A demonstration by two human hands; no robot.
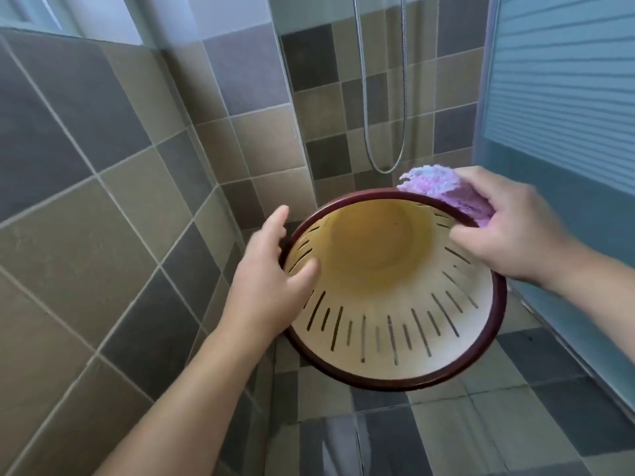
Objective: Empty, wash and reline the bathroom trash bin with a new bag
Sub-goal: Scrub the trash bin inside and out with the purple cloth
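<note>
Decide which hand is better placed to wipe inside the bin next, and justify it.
Right. The right hand already holds the purple cloth at the bin rim, while the left hand grips the opposite rim, steadying it.

Both forearms and hands, left (271, 269) and right (515, 231), are bare, with no sleeves, gloves or jewellery.

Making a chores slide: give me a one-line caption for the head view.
Left hand steadies the tilted, empty bin while the right hand wipes its rim with a purple cloth.
</note>
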